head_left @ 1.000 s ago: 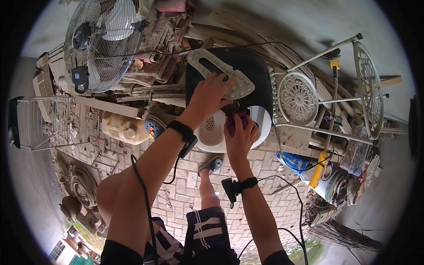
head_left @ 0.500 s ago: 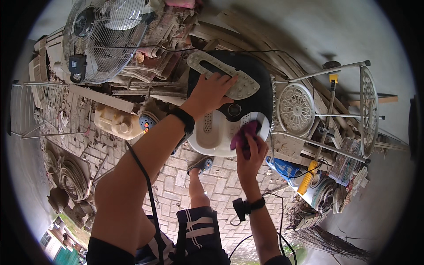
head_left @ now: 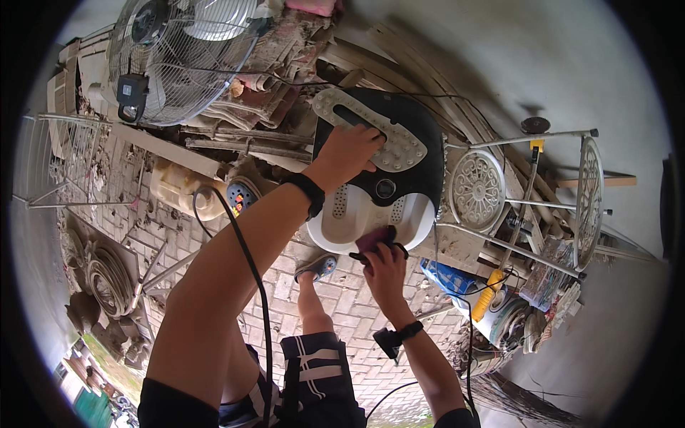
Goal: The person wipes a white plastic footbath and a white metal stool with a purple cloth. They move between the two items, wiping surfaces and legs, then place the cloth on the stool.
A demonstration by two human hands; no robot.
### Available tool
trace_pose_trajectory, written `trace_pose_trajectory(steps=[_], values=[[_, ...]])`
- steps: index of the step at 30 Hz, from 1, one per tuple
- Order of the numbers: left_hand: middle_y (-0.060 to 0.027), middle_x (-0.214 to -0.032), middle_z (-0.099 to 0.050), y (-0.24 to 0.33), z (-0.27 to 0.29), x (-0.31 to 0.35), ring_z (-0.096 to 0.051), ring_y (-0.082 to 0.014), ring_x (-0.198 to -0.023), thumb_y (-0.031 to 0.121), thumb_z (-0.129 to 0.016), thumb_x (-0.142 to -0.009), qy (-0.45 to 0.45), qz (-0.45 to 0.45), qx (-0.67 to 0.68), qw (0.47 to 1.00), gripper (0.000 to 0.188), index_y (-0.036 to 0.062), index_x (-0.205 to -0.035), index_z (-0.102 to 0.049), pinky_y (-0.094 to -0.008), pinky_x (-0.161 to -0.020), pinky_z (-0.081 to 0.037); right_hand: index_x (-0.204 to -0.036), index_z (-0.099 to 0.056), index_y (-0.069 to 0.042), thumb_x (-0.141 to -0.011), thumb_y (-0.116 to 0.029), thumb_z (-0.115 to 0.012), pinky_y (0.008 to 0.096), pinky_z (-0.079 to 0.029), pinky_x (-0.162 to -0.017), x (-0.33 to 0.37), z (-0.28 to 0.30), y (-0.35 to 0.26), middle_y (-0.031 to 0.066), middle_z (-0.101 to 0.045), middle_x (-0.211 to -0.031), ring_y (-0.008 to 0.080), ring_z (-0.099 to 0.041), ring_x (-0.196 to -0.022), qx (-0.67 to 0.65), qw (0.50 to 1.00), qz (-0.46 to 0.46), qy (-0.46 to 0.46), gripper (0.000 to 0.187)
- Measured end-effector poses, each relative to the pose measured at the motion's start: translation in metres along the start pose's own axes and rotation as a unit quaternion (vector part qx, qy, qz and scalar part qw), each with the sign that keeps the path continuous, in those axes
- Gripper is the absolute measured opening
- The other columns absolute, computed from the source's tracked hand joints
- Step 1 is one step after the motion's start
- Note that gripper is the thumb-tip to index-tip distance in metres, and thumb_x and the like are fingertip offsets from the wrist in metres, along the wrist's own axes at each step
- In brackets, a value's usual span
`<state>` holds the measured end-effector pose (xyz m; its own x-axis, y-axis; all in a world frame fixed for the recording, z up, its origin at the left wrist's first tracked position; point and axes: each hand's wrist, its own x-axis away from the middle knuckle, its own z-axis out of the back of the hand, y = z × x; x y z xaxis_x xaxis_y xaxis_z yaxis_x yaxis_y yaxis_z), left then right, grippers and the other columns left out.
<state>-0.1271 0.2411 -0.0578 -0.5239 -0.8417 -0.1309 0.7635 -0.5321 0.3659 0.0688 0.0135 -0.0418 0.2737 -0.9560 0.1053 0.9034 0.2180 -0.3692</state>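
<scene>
A white and black foot spa [head_left: 421,232] with two foot wells and a round display stands before me on the paving. On its black top rests a pale grey, iron-shaped plate [head_left: 403,146] covered in nubs. My left hand [head_left: 351,153] is closed on this plate, fingers curled at its slot and thumb by its lower edge. A purple cloth [head_left: 374,240] is bunched in my right hand [head_left: 387,274], at the near rim of the foot spa between the wells. Part of the cloth is hidden by my fingers.
A metal chair [head_left: 478,185] lies on its side at the right, near a yellow-handled tool [head_left: 487,294]. A large fan [head_left: 185,64] stands at the far left. A plastic jerrycan [head_left: 185,189] is left of my forearm; wooden planks [head_left: 442,78] lean behind. A black cable [head_left: 250,285] hangs across my left arm.
My right hand has drawn the purple cloth from the right well toward me and left, to the near rim. The fingers of my left hand have curled in more on the plate.
</scene>
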Motion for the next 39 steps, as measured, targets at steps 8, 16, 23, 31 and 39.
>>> trace_pose_trajectory(steps=[8,16,23,31,39], values=[[0.0014,-0.116,-0.062,-0.012,0.001,-0.001,-0.060,-0.0198,-0.111,0.037,-0.083,-0.071,-0.005,-0.032,0.017,0.999,0.058,0.0129,-0.121,-0.065,-0.0401,-0.081,-0.055,-0.114,-0.068,-0.013,-0.073,-0.007,-0.075,0.0522,-0.043,-0.099,-0.082,0.034,-0.008,0.0114,-0.057,-0.133,0.0408,-0.050,-0.118,-0.059,0.987,0.002,0.153,0.042],[0.0042,-0.128,-0.058,-0.011,-0.003,-0.003,-0.056,-0.0188,-0.118,0.040,-0.083,-0.069,-0.030,-0.017,-0.017,0.999,0.068,0.0155,-0.128,-0.062,-0.0391,-0.083,-0.054,-0.108,-0.066,-0.012,-0.074,-0.009,-0.077,0.0478,-0.045,-0.100,0.004,-0.031,-0.065,0.0111,-0.060,-0.125,0.0396,-0.053,-0.113,-0.082,0.991,-0.024,-0.099,0.036],[0.0030,-0.121,-0.059,-0.012,-0.004,-0.003,-0.057,-0.0197,-0.115,0.038,-0.085,-0.067,-0.015,-0.012,-0.004,1.000,0.063,0.0138,-0.122,-0.064,-0.0382,-0.078,-0.054,-0.113,-0.065,-0.005,-0.076,-0.007,-0.077,0.0481,-0.045,-0.099,-0.052,-0.017,-0.098,0.0172,-0.058,-0.131,0.0402,-0.051,-0.118,-0.216,0.965,-0.002,0.146,0.039],[0.0020,-0.121,-0.059,-0.010,-0.003,-0.006,-0.056,-0.0205,-0.115,0.039,-0.085,-0.067,-0.016,-0.024,-0.030,0.999,0.060,0.0132,-0.118,-0.066,-0.0380,-0.079,-0.052,-0.116,-0.067,-0.012,-0.087,-0.022,-0.062,0.0561,-0.043,-0.096,-0.030,-0.095,-0.084,0.0045,-0.056,-0.137,0.0336,-0.047,-0.129,0.022,0.986,0.159,-0.051,0.031],[0.0016,-0.122,-0.058,-0.014,-0.005,-0.011,-0.055,-0.0204,-0.116,0.042,-0.083,-0.073,-0.042,-0.024,-0.034,0.998,0.058,0.0127,-0.120,-0.065,-0.0361,-0.082,-0.050,-0.107,-0.067,-0.011,-0.077,-0.015,-0.076,0.0461,-0.050,-0.091,0.083,-0.082,-0.027,0.0066,-0.066,-0.116,0.0354,-0.055,-0.109,-0.081,0.967,-0.183,-0.161,0.033]])
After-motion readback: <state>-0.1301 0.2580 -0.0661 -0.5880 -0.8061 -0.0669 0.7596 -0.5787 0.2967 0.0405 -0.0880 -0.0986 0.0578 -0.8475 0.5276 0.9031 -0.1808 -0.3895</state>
